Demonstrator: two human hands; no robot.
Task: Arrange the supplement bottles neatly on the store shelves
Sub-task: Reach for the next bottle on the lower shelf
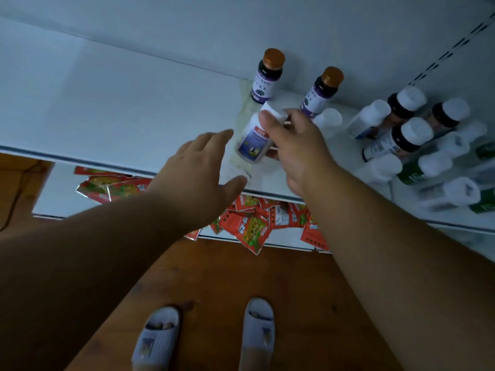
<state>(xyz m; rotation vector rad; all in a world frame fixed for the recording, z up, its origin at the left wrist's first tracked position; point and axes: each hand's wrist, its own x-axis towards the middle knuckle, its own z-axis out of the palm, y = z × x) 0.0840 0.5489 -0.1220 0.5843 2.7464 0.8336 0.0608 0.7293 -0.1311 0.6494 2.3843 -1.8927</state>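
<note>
My right hand (pixel 297 145) grips a white supplement bottle (pixel 253 141) with a blue and red label, just above the white shelf (pixel 120 113). My left hand (pixel 203 167) hovers open beside it, fingers spread, at the shelf's front edge. Two dark bottles with orange caps and purple labels (pixel 266 76) (pixel 322 89) stand upright at the back. To the right stand several white-capped bottles (pixel 407 103), some dark, some white (pixel 369 119), some with green labels (pixel 426 170). Another white cap (pixel 330 119) shows behind my right hand.
The left half of the shelf is bare white surface. A lower shelf (pixel 53 194) holds a heap of red snack packets (pixel 249 226). Below is a wooden floor (pixel 214 285) with my two slippered feet (pixel 158 336). A slotted upright (pixel 455 46) runs along the back right.
</note>
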